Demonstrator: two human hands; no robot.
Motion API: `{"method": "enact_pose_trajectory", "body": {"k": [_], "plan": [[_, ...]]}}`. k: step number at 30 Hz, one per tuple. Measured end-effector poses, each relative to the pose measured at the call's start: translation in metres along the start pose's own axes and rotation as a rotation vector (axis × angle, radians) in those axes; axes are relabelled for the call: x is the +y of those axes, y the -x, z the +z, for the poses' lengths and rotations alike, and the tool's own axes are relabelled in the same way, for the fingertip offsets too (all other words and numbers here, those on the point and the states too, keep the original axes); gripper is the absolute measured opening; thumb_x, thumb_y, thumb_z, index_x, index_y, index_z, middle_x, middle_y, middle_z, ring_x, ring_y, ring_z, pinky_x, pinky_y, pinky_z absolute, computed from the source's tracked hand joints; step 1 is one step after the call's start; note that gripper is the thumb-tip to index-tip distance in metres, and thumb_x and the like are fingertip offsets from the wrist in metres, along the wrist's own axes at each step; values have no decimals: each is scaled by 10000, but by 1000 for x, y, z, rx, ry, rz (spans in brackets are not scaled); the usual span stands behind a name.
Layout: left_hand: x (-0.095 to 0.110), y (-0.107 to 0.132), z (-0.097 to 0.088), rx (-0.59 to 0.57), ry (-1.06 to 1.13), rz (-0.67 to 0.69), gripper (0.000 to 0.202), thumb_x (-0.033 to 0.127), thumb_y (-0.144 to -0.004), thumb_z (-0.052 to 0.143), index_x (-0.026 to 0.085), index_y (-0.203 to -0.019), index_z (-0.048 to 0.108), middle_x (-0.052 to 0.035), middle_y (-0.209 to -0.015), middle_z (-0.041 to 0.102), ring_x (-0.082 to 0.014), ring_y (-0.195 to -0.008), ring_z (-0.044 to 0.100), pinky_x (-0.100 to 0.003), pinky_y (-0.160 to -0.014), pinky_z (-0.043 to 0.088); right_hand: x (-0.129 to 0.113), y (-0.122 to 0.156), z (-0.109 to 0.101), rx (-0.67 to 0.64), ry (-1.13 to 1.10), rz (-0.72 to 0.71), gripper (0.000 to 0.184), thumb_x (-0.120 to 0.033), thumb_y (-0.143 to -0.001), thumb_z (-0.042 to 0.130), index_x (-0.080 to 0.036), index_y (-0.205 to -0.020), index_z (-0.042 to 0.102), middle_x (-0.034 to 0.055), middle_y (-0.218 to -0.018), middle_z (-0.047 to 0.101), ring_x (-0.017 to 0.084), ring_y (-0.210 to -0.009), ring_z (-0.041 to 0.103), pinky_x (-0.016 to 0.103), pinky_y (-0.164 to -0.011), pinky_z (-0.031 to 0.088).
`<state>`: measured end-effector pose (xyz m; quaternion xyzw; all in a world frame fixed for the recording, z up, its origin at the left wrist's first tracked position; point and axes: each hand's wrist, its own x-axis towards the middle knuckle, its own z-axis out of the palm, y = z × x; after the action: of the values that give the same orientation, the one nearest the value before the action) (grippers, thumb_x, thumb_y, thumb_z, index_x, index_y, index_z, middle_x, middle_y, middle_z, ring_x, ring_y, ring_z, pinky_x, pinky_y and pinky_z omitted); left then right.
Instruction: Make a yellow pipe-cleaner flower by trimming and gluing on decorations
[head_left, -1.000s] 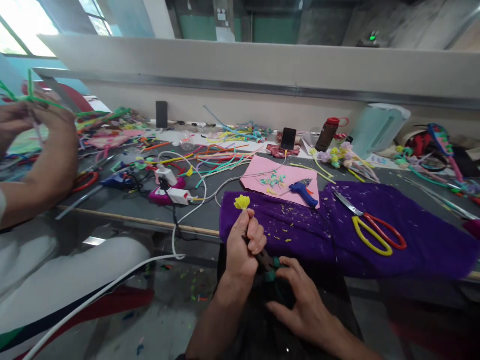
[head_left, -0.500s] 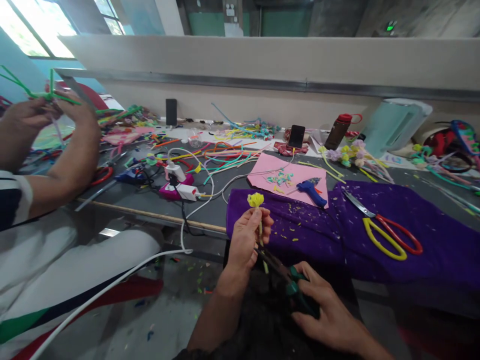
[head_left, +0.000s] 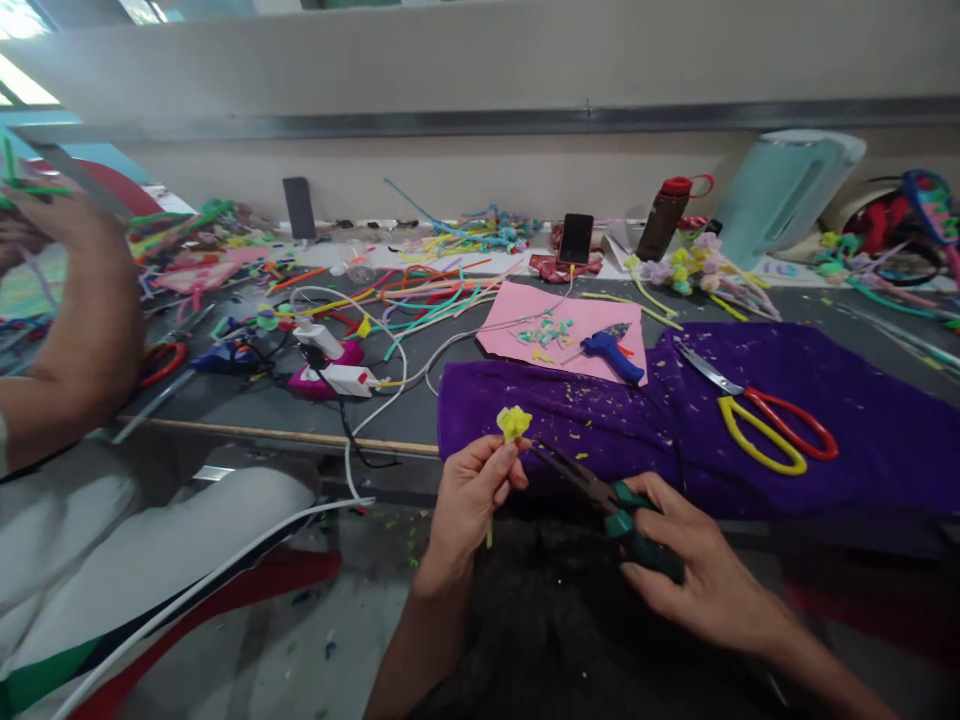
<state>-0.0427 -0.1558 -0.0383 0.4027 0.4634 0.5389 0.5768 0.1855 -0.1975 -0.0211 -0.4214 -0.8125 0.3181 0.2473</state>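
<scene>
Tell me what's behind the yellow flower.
Behind the yellow flower lies purple cloth with small scraps on it. The patch directly behind is covered; the left hand hides part of the stem.

the left forearm [head_left: 424, 635] is slanting upward, and the left hand [head_left: 474, 490] is pinching, thumb pressed against bent fingers. the right forearm [head_left: 810, 640] is reaching in from the lower right, and the right hand [head_left: 694, 560] is gripping, thumb below and fingers above.
</scene>
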Motion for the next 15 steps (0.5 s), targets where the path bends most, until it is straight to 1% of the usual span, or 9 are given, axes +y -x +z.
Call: {"method": "enact_pose_trajectory", "body": {"k": [4, 8, 12, 15], "plan": [[-3, 1, 0, -4, -37, -1, 259, 366, -749, 590, 124, -658, 582, 14, -530, 543, -17, -363, 320, -169, -340, 159, 3, 0, 1, 43, 75, -10, 101, -92, -684, 538, -182, -725, 523, 53, -1022, 444, 196, -937, 479, 323, -747, 418], [-3, 2, 0, -4, -145, 47, 252, 368, -759, 576, 134, -666, 598, 14, -550, 553, -32, -380, 345, -179, -354, 201, 4, 0, 2, 67, 85, -12, 86, -98, -691, 538, -179, -715, 520, 55, -1021, 446, 194, -934, 484, 328, -752, 423], [-2, 2, 1, 18, -253, 69, 269, 375, -759, 572, 140, -633, 602, 14, -534, 539, -46, -406, 347, -189, -382, 234, 6, 1, 3, 51, 68, -11, 84, -105, -695, 537, -184, -724, 529, 49, -1009, 453, 188, -911, 490, 326, -736, 431], [-1, 3, 2, 22, -289, 65, 274, 377, -759, 570, 146, -617, 603, 19, -523, 519, -51, -418, 337, -192, -396, 237, 6, 1, 4, 32, 37, 6, 77, -116, -694, 543, -187, -717, 528, 45, -988, 465, 186, -898, 494, 324, -729, 440]]}}
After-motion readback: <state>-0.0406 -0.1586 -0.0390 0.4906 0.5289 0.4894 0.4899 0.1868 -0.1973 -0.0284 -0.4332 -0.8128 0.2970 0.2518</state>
